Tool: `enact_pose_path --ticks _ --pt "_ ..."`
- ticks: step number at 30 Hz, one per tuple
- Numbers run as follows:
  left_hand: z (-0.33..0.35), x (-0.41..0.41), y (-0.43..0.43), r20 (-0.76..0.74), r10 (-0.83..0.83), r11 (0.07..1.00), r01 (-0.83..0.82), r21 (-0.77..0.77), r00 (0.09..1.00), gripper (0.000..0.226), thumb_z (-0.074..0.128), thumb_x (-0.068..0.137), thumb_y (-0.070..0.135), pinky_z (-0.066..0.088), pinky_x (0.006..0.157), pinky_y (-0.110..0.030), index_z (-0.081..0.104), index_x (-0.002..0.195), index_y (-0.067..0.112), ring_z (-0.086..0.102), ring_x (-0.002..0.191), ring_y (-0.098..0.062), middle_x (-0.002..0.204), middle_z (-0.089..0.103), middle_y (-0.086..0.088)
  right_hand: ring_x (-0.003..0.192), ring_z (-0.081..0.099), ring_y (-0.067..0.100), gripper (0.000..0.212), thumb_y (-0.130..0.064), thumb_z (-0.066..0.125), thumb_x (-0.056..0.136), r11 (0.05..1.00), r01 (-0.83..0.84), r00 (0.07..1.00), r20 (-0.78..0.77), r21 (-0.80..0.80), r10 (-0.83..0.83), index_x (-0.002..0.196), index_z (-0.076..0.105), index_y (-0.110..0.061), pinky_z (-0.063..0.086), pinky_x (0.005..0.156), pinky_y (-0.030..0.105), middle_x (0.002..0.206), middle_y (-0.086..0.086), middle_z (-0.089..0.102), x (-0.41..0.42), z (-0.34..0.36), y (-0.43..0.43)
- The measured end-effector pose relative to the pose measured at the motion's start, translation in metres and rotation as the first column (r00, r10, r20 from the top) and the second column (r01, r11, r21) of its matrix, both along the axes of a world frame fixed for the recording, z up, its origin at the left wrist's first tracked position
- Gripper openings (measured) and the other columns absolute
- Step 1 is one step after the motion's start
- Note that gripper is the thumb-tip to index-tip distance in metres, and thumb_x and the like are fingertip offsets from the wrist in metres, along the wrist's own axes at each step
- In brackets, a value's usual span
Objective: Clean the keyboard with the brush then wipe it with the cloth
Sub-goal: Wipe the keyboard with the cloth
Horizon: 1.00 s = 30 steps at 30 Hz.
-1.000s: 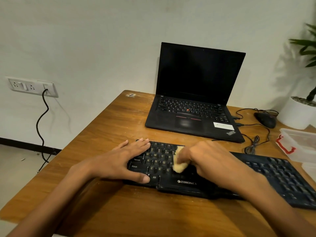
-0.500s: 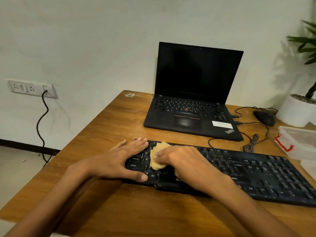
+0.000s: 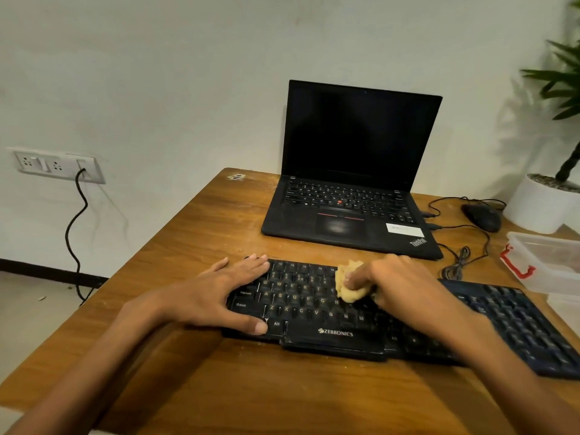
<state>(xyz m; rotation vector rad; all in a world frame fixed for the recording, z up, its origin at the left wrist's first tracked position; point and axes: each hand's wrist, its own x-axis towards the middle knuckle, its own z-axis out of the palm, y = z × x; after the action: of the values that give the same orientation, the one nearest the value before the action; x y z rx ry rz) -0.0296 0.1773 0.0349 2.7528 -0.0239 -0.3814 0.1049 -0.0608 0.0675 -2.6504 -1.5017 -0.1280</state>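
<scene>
A black Zebronics keyboard (image 3: 332, 335) lies across the near part of the wooden table (image 3: 204, 233). My left hand (image 3: 219, 293) rests flat on its left end, fingers spread, thumb on the front edge. My right hand (image 3: 401, 287) presses a bunched yellow cloth (image 3: 346, 285) onto the keys around the middle of the letter block. No brush is in view.
An open black laptop (image 3: 351, 183) stands behind the keyboard. At the right are a black mouse (image 3: 481, 216) with its cables, a clear plastic box (image 3: 546, 262) with a red clip, and a white plant pot (image 3: 539, 205). A wall socket (image 3: 58, 164) with a cord is at the left.
My right hand moved the cloth left across the keys, then back right toward the middle. My left hand stayed on the keyboard's left end.
</scene>
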Motion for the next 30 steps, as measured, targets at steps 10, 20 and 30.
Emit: enact_pose_path --ticks 10,20,30 --pt "0.003 0.044 -0.027 -0.047 -0.046 0.999 0.047 0.026 0.998 0.113 0.065 0.070 0.062 -0.018 0.102 -0.022 -0.010 0.146 0.026 -0.020 0.123 0.007 0.151 -0.015 0.016 0.098 0.065 0.014 0.055 0.012 0.072 0.057 0.949 -0.260 0.965 0.053 0.176 0.255 0.103 0.070 -0.018 0.053 0.081 0.030 0.106 -0.003 0.070 0.007 -0.028 0.020" --pt "-0.002 0.045 -0.025 -0.011 -0.067 0.998 0.067 0.004 0.998 0.114 0.064 0.068 0.064 -0.019 0.104 -0.021 -0.010 0.146 0.026 -0.019 0.124 0.010 0.151 -0.014 0.018 0.092 0.067 0.015 0.040 0.006 0.070 0.068 0.949 -0.224 0.974 0.008 0.221 0.228 0.099 0.071 -0.019 0.054 0.081 0.029 0.102 -0.003 0.071 0.010 -0.029 0.015" --pt "-0.003 0.044 -0.025 -0.006 -0.061 0.998 0.061 0.007 0.998 0.115 0.064 0.067 0.065 -0.018 0.108 -0.024 -0.009 0.146 0.026 -0.017 0.129 0.008 0.153 -0.014 0.013 0.098 0.066 0.014 0.053 0.015 0.066 0.060 0.963 -0.175 0.984 0.049 0.205 0.169 0.098 0.072 -0.021 0.049 0.082 0.022 0.104 -0.004 0.070 0.018 -0.033 0.016"
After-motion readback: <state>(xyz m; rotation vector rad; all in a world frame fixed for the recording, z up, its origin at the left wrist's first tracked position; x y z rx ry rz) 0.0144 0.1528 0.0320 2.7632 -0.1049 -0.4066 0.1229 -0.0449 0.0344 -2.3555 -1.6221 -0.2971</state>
